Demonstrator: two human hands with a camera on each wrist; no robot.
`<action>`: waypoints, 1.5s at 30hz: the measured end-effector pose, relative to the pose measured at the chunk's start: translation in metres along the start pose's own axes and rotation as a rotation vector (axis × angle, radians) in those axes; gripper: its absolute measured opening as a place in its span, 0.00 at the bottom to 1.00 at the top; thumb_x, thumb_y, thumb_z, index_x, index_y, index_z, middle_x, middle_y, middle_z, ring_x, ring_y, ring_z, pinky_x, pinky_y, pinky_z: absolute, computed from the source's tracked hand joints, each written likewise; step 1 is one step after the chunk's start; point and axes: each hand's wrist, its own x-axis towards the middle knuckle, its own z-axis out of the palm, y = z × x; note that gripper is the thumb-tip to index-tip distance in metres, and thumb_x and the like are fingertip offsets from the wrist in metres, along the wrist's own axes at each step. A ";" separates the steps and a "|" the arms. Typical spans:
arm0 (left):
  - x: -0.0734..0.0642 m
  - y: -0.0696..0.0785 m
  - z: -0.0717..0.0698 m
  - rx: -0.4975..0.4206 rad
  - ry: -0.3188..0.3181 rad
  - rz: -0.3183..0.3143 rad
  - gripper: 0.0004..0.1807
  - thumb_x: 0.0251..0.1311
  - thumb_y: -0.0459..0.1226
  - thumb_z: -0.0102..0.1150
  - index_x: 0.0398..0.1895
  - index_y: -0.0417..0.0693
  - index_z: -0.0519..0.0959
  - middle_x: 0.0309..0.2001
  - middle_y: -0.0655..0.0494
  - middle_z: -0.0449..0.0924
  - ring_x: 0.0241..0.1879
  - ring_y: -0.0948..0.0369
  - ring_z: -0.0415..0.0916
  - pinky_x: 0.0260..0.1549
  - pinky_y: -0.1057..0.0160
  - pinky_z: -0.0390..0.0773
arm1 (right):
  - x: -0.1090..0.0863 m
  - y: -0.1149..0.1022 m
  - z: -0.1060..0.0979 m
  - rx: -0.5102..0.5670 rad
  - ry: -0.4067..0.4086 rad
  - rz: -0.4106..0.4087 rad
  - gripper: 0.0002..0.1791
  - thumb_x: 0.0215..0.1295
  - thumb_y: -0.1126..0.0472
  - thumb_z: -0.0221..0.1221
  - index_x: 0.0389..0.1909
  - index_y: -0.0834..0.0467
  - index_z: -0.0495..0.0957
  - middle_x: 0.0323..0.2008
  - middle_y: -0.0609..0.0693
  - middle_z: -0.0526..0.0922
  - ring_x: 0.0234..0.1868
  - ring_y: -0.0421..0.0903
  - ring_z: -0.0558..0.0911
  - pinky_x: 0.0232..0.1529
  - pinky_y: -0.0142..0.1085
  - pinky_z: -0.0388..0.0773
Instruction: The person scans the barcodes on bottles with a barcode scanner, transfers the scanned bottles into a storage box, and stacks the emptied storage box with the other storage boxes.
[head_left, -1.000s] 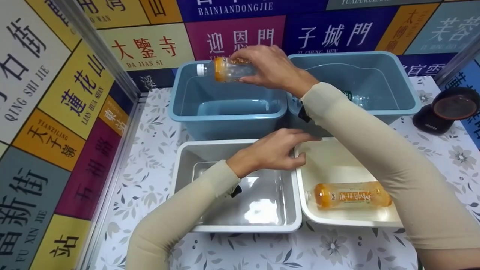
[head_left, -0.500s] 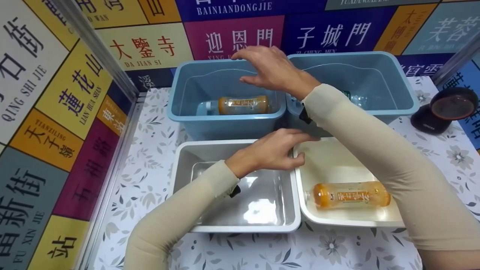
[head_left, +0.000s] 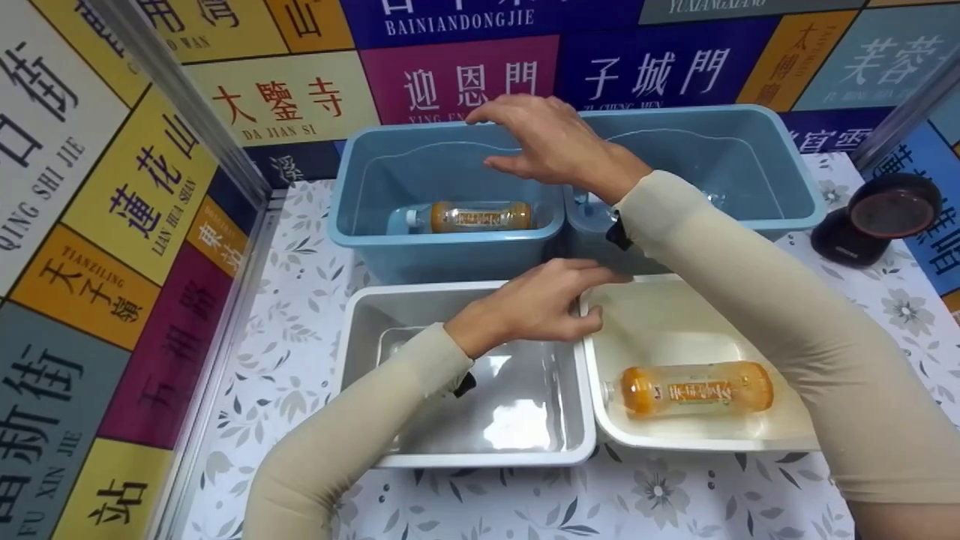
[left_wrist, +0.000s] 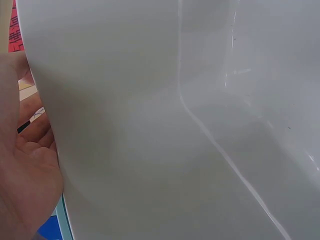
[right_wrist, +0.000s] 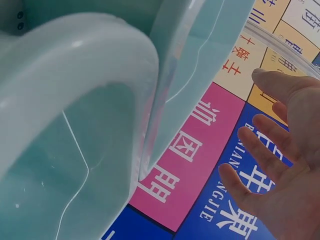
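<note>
While the surface [head_left: 540,510] is carrying the grey bin [head_left: 480,459], cream bin [head_left: 712,445] and far left blue bin [head_left: 450,241], the left hand [head_left: 551,304] is resting loosely, gripping nothing, where the near bins are meeting; leaning could be tipping one. Fingers apart, the empty right hand [head_left: 555,139] is hovering over the blue bin, risking striking it if sweeping low. The far bottle [head_left: 480,217] is lying inside; the near bottle [head_left: 697,388], in the cream bin, could be rolling if jolted.

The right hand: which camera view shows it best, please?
The right wrist view: the right hand shows its palm and separated fingers, holding nothing. The head view shows mainly the back of the hand; the left wrist view does not show it.
</note>
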 end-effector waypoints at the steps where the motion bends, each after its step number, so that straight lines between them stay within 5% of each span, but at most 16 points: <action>1: 0.000 0.000 0.000 0.004 0.005 0.005 0.28 0.61 0.42 0.52 0.67 0.54 0.75 0.60 0.58 0.80 0.54 0.65 0.77 0.56 0.67 0.77 | -0.001 0.000 -0.001 0.000 0.003 -0.005 0.33 0.66 0.42 0.61 0.71 0.43 0.68 0.70 0.45 0.73 0.69 0.49 0.73 0.67 0.51 0.70; 38: 0.002 0.002 0.000 0.001 -0.029 -0.045 0.29 0.62 0.43 0.51 0.69 0.58 0.73 0.64 0.62 0.78 0.57 0.67 0.76 0.58 0.66 0.77 | -0.055 0.005 -0.045 0.005 0.067 -0.019 0.32 0.64 0.46 0.65 0.69 0.42 0.71 0.67 0.46 0.76 0.66 0.49 0.75 0.67 0.52 0.72; 45: 0.002 0.003 0.000 -0.009 -0.037 -0.045 0.29 0.62 0.44 0.51 0.70 0.57 0.73 0.64 0.61 0.77 0.58 0.67 0.76 0.60 0.66 0.76 | -0.067 0.010 -0.050 0.000 0.057 0.029 0.32 0.65 0.45 0.64 0.70 0.41 0.70 0.68 0.45 0.75 0.66 0.49 0.75 0.68 0.51 0.71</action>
